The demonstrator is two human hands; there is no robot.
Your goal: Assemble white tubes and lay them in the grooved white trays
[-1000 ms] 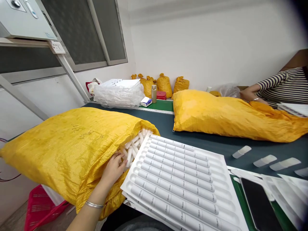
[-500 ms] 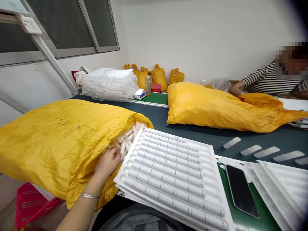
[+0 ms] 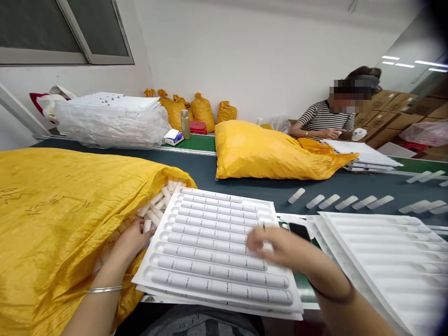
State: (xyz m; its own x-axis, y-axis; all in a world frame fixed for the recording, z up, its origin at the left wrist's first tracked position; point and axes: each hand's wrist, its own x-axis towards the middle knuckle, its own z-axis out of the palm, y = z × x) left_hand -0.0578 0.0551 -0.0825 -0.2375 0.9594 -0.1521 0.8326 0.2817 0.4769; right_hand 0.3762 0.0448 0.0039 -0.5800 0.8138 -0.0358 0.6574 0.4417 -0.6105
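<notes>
At the mouth of a yellow woven sack (image 3: 63, 196), my left hand (image 3: 131, 242) is among many loose white tubes (image 3: 157, 200). Its thumb and fingers are closed around one short white tube (image 3: 147, 226). My right hand (image 3: 276, 242) hangs over the right part of a white moulded tray (image 3: 145, 275), smeared by motion, so its grip is unclear. Rows of white tubes with small dark print (image 3: 210, 242) lie in the tray's grooves. The tray rests on other trays in front of me, against the sack's opening.
A second yellow sack (image 3: 259, 149) lies across the dark belt (image 3: 199, 163). Short white tubes (image 3: 346, 202) stand in a line along the belt. At right are stacked white trays (image 3: 378, 252) and a phone (image 3: 299, 230). Opposite, a person in a striped top (image 3: 317, 116) works.
My right hand has come into view over the tray. My left hand has stayed at the sack's mouth and now pinches a tube. The view has turned to the right.
</notes>
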